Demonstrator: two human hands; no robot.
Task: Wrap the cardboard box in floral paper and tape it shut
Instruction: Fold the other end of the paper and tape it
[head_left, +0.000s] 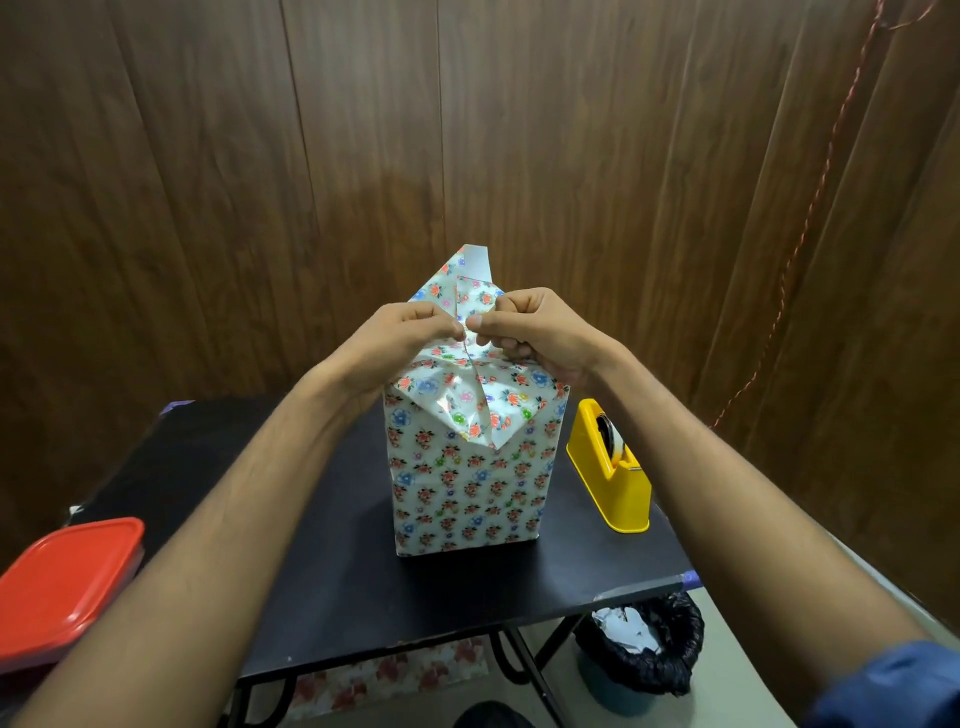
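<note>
The box stands upright on the black table, its sides covered in white floral paper. On its top end the paper is folded into flaps; one pointed flap hangs down over the near face, and another flap sticks up at the far side. My left hand and my right hand meet above the box top, and both pinch the paper at the same fold between thumb and fingers. No cardboard shows.
A yellow tape dispenser sits right of the box, near the table's right edge. A red-lidded container lies at the left. Under the table are a bin with a black liner and more floral paper. A wood-panelled wall rises close behind.
</note>
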